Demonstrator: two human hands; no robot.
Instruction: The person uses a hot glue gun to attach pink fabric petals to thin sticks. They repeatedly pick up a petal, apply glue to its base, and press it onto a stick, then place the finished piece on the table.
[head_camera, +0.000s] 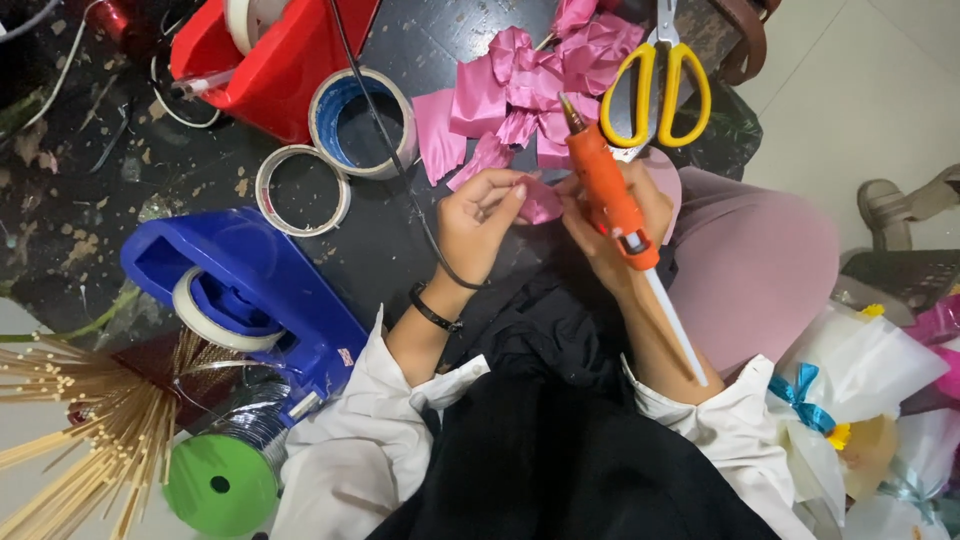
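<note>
Orange glue gun (607, 190), one scissors (655, 80), two tape rings (302, 189)

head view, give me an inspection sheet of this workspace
surface: dark table, littered with scraps
job's things: pink ribbon piece; orange glue gun
clutter: pink ribbon pile, yellow scissors, tape rolls, blue tape dispenser, red tray, wooden sticks, green spool
grippers: left hand pinches the ribbon piece; right hand grips the glue gun
cables: black cord across the table
surroundings: wrapped bouquets, sandalled foot on pale floor
</note>
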